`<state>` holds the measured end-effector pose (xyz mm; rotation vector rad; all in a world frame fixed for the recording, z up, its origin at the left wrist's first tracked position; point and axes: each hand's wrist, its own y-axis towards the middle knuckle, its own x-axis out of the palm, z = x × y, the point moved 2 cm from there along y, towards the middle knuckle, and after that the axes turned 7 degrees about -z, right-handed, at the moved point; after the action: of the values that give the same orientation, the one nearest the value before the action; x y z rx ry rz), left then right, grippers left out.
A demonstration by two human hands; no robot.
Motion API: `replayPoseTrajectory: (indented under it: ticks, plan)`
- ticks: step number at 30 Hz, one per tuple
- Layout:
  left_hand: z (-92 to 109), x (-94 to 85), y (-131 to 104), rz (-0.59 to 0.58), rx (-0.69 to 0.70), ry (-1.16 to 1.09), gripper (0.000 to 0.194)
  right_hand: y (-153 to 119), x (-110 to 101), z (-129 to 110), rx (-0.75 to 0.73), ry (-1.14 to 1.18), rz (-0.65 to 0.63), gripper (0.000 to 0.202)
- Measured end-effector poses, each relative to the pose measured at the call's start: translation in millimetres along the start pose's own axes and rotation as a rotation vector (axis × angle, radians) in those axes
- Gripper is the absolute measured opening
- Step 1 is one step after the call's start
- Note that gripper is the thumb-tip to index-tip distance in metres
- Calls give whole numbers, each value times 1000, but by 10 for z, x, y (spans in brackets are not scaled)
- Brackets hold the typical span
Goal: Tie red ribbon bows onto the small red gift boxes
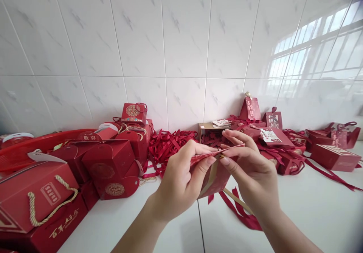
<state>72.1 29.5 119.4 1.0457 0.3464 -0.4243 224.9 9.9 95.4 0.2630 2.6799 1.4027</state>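
Observation:
A small red paper gift box [224, 178] is held up over the white surface between both hands. My left hand [181, 179] is closed on its top edge, thumb in front and fingers behind. My right hand [255, 169] pinches at the top fold, where a bit of gold ribbon [222, 156] shows between thumb and fingers. A gold band runs down the box's side. Below the box trail a gold strip and a dark red ribbon [241, 216]. The fingers hide part of the box top.
Red boxes with rope handles [51, 196] are stacked at the left, near a red plastic basin [56, 132]. A heap of dark red ribbons [170, 147] lies behind my hands. Finished-looking gift boxes [334, 157] and cards [221, 123] crowd the right side by the tiled wall [184, 37].

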Motion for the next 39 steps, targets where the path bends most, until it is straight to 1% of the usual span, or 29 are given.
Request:
replayPoseTrajectory:
  ticks: [2,3,4,6,8,10,11,13,15,17,19,20,21,22,23,24,25,27,28,29,30,31,32,33,34,36,37,38,39]
  plan:
    - [-5,40,-8,7,57,-25,10,-9,12,-1,-31,76,61,31]
    - [-8,59,-11,18,87,-43,10,-13,18,6,-29,101,72,40]
    - [-13,77,-14,31,114,-63,9,-17,23,17,-15,110,67,43]
    - [-27,106,-12,33,121,-97,9,-19,26,46,27,88,43,33]
    - [-51,121,-4,-2,37,-83,28,-12,9,69,55,57,61,22]
    - [-70,106,2,-25,-72,10,43,3,-16,72,32,13,101,21]
    - [-74,83,3,-19,-114,79,44,11,-26,67,1,-17,115,21]
    - [-69,14,3,10,-166,209,39,26,-43,53,-80,-84,132,23]
    - [-63,-74,-4,21,-229,281,36,38,-57,48,-136,-151,140,24]
    - [-63,-165,-18,-40,-321,317,27,49,-71,56,-150,-198,140,25]
    - [-59,-251,-36,-177,-387,357,10,60,-89,65,-145,-216,143,25]
    - [-51,-295,-45,-248,-401,376,9,65,-100,66,-145,-219,148,25]
    - [-37,-342,-53,-298,-398,388,14,69,-111,66,-145,-221,153,25]
    - [-18,-392,-58,-317,-386,390,19,73,-123,64,-147,-224,156,25]
    - [8,-442,-60,-301,-365,383,20,76,-131,61,-145,-228,147,25]
    - [41,-492,-59,-246,-329,367,18,78,-134,58,-143,-230,117,25]
    - [80,-540,-57,-152,-285,338,14,79,-131,55,-140,-230,63,24]
    - [163,-609,-62,106,-161,199,1,73,-105,42,-146,-224,-85,22]
    - [198,-624,-69,228,-100,84,9,64,-86,30,-164,-218,-158,22]
    - [224,-623,-78,323,-50,-45,19,53,-66,14,-192,-213,-221,22]
    - [241,-610,-87,388,-13,-163,26,40,-47,-6,-227,-209,-266,23]
    - [250,-588,-92,418,4,-251,31,27,-31,-27,-262,-204,-297,24]
    - [255,-561,-94,413,7,-292,31,15,-18,-48,-295,-196,-321,25]
    - [253,-532,-91,372,-16,-285,28,6,-8,-67,-322,-189,-339,26]
    - [246,-504,-86,305,-53,-249,22,-1,-1,-83,-345,-182,-350,27]
    - [222,-451,-70,106,-148,-161,14,-7,1,-104,-391,-168,-353,29]
    - [208,-429,-63,6,-191,-129,16,-7,-1,-110,-414,-162,-348,30]
    - [198,-414,-57,-67,-219,-107,18,-5,-5,-113,-435,-155,-340,32]
    - [191,-402,-51,-114,-234,-96,19,-3,-9,-115,-452,-150,-333,32]
